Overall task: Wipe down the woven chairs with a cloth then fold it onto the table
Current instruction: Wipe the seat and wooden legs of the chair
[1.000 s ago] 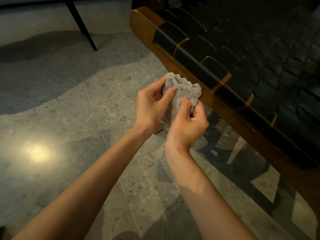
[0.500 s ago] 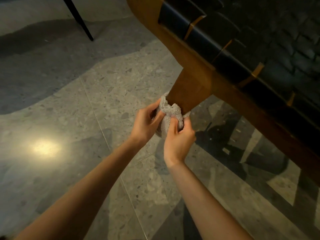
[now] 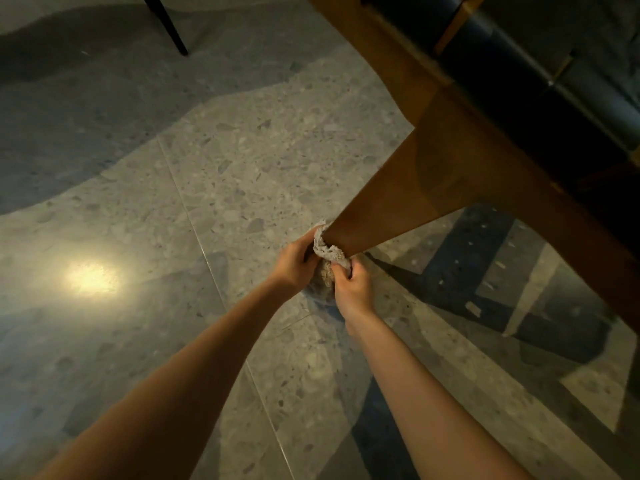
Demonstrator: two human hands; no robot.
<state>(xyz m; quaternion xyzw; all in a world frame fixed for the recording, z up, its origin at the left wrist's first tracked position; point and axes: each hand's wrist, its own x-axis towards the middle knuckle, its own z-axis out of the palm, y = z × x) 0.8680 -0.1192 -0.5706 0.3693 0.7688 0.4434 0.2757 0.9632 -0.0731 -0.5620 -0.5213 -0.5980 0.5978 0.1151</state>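
Cloth (image 3: 329, 252), grey and nubbly, is wrapped around the lower end of the wooden chair leg (image 3: 398, 209) and is clamped there from both sides. Its left side is gripped by the left hand (image 3: 294, 268), with the fingers curled round the fabric. Its near right side is gripped by the right hand (image 3: 351, 289), with the fingers dug into the bunched material. Both hands are closed tightly on it, and no gap is seen between fingers and fabric. A loose fold is gathered between the two palms, just below the grip. Whether the terrazzo floor (image 3: 207, 168) is touched by that fold cannot be told.

Up and to the right of the grip, the leg is joined to the wooden frame (image 3: 391, 64), beyond which the black woven seat (image 3: 554, 109) is stretched. Well to the left of the grip, a bright patch of reflected light (image 3: 91, 278) is seen on the floor. Far above and to the left, a thin black furniture leg (image 3: 166, 26) is planted.

One second ago the cloth was held up in the air before the seat rail, pinched between both hands and wrapped around nothing. Half a second ago it was already wound round the leg, close under the rail. The grip is now placed much farther down, and far more bare wood is exposed above it.
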